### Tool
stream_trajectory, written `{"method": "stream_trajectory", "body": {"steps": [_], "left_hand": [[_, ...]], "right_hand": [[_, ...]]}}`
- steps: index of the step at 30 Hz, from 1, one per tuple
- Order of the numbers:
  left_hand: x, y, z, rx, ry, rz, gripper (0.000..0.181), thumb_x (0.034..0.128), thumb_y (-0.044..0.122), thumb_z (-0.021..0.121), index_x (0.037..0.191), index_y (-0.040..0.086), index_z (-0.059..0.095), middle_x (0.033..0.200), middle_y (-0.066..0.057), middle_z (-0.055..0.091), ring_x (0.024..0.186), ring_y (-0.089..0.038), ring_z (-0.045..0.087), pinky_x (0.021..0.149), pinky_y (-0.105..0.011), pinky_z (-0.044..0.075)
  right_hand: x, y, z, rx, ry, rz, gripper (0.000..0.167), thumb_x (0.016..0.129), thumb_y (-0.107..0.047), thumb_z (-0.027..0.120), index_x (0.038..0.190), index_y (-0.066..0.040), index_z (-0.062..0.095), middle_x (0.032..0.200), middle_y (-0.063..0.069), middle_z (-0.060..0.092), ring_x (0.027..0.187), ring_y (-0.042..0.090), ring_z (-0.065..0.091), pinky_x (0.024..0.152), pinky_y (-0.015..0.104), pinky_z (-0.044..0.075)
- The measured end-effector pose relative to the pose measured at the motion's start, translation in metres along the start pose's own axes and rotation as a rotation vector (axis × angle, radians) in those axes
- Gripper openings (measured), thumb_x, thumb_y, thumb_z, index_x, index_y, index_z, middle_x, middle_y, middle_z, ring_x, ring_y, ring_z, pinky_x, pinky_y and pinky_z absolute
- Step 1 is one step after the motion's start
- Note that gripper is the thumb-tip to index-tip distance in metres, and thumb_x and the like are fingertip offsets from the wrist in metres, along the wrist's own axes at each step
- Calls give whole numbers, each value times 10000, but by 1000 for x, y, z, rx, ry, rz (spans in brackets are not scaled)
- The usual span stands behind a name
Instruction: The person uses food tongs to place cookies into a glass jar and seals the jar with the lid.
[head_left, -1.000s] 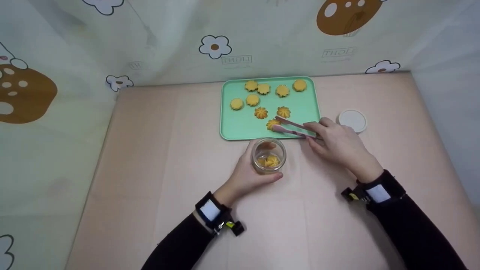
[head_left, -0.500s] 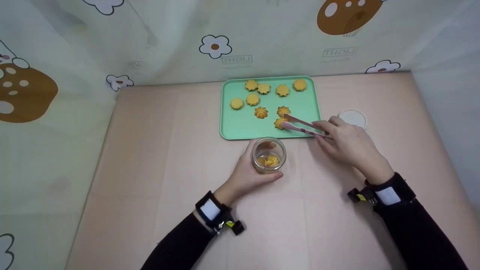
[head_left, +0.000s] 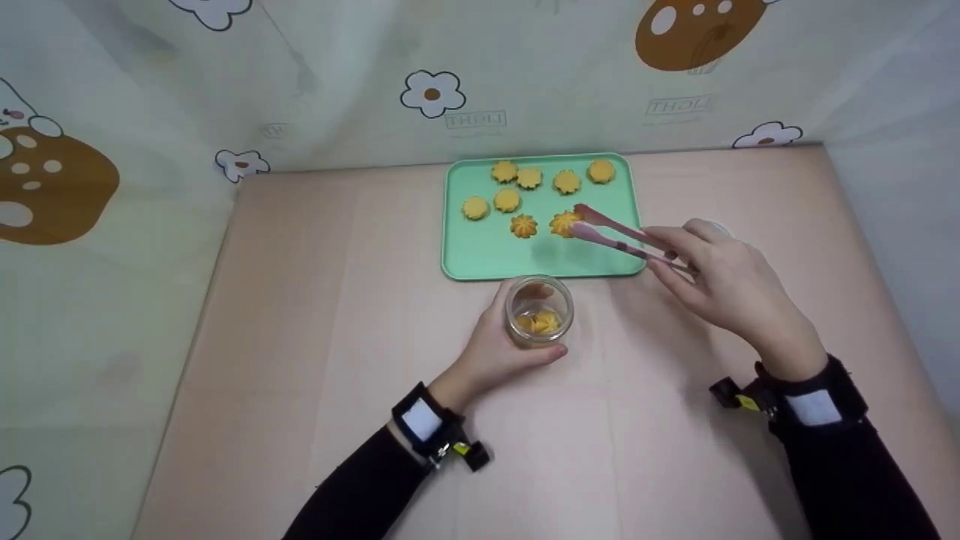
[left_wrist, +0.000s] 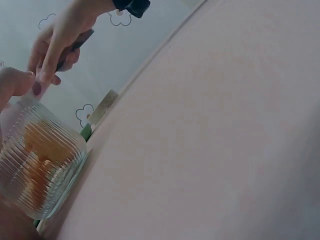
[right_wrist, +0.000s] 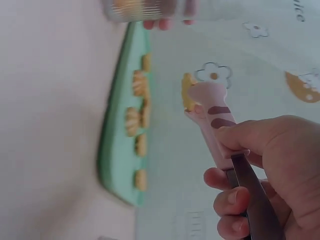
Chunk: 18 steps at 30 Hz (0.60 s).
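Observation:
In the head view, my left hand (head_left: pixel 499 349) grips a clear glass jar (head_left: pixel 513 330) with a few yellow cookies (head_left: pixel 544 322) at its bottom. Ribbed glass walls show on the jar (left_wrist: pixel 60 145) in the left wrist view. My right hand (head_left: pixel 739 285) holds pink tongs (head_left: pixel 611 244) with dark handles. Pinched at their tips is a flower-shaped cookie (right_wrist: pixel 187 92), lifted above the green tray (head_left: pixel 487 259). From the head camera this held cookie (head_left: pixel 562 223) covers the spot where another cookie lay. Several cookies (head_left: pixel 523 226) rest on the tray, mostly toward its back.
A white round lid (head_left: pixel 720 228) lies right of the tray, mostly hidden behind my right hand. The pale pink tabletop (head_left: pixel 337 300) stretches around the jar and tray. A patterned curtain (head_left: pixel 337 90) hangs along the table's back edge and sides.
The tongs have slid the front cookie rightward on the tray, then raised it off. My right hand has moved right and up, now covering most of the lid. The left hand and jar stay put.

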<state>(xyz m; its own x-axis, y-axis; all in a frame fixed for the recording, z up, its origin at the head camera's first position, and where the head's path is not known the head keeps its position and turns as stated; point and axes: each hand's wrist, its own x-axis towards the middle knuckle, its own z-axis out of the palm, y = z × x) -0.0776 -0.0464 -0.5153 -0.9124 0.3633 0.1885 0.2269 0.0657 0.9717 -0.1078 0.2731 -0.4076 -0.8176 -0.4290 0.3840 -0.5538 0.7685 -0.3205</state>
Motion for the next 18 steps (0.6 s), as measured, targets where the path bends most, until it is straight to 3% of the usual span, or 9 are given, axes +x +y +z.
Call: {"method": "stream_trajectory", "body": {"steps": [7, 14, 18], "left_hand": [[0, 1, 0, 15, 6, 3, 895, 778, 262, 1007, 1514, 183, 504, 1429, 14, 643, 1376, -158, 582, 1215, -421, 441], [-1, 1, 0, 38, 7, -51, 953, 768, 299, 1006, 1556, 216, 475, 1466, 60, 626, 1387, -130, 572, 1214, -414, 448], [-1, 2, 0, 12, 5, -44, 945, 765, 255, 1006, 1550, 201, 483, 1460, 45, 623, 1357, -155, 589, 1195, -413, 471]], "right_hand": [[-4, -27, -34, 122, 2, -69, 426, 947, -114, 858, 1362, -144, 767, 1003, 2, 658, 692, 59, 493, 576, 149, 380], [-13, -42, -46, 192, -78, -163, 482, 898, -87, 894, 1348, -208, 771, 1006, -84, 626, 660, -5, 462, 549, 133, 391], [-16, -45, -47, 200, -144, -179, 455, 911, -111, 887, 1341, -213, 776, 996, -94, 634, 661, -18, 466, 557, 126, 397]]}}
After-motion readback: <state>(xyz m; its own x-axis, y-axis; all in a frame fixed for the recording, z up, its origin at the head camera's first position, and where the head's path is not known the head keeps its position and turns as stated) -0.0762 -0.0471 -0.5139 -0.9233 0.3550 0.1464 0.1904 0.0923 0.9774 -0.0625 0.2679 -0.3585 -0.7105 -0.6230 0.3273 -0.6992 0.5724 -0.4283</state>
